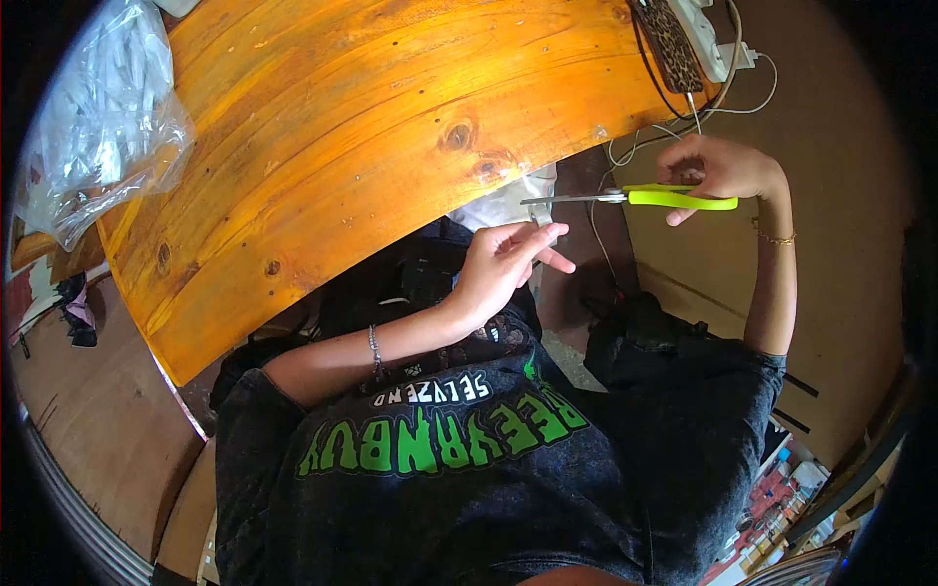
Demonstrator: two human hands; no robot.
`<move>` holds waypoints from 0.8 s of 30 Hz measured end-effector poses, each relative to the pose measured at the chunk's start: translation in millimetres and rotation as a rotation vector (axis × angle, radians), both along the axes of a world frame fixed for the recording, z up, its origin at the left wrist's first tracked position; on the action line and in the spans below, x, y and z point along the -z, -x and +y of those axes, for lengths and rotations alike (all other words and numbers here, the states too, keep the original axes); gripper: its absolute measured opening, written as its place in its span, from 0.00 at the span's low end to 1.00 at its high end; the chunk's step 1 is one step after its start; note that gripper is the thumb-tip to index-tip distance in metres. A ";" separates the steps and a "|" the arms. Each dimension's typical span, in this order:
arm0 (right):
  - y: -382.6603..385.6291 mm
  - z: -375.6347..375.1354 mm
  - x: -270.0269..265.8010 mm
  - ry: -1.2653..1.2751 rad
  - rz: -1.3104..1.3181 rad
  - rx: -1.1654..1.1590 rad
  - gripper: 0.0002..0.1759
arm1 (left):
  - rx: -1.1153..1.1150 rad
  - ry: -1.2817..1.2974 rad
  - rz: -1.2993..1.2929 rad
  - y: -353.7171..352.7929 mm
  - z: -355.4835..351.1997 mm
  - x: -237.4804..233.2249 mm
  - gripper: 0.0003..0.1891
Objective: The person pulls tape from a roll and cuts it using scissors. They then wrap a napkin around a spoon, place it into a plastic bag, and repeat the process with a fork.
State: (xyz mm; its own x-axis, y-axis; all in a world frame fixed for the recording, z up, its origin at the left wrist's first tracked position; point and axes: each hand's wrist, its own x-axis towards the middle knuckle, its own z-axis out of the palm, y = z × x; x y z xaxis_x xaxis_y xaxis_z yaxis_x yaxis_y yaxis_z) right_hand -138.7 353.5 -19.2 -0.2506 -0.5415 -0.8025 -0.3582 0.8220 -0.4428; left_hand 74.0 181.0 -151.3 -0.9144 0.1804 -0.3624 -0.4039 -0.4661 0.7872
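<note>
My right hand (718, 171) grips a pair of scissors (674, 198) with bright yellow-green handles, fingers through the loops. Its blades point left, near the table's front edge, and lie close together. Below the blade tips, my left hand (513, 259) pinches a small greyish strip (540, 217) between thumb and finger, with other fingers stretched out. The strip's upper end overlaps the blade tips in this view. Behind the strip, a whitish, crumpled sheet or bag (498, 207) shows just past the table edge.
A wooden table (371, 127) spans the top. On its left lies a clear plastic bag (107, 127) with pale contents. At the upper right are a leopard-print phone-like object (667, 49), a white power strip (699, 34) and cables (752, 98). Cardboard-brown surface (703, 254) stands right.
</note>
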 end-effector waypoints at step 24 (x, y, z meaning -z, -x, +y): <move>-87.7 -14.8 12.5 0.642 -0.124 0.541 0.16 | 0.136 0.549 0.568 -13.6 -3.9 -14.1 0.11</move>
State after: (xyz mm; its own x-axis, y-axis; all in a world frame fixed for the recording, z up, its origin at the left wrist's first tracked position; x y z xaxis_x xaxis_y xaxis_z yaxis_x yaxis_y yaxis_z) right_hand -51.1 338.6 -31.7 -0.5363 -0.7326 -0.4190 0.0938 0.4416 -0.8923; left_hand 87.7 177.1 -137.2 -0.9686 0.2348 0.0823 0.1019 0.0722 0.9922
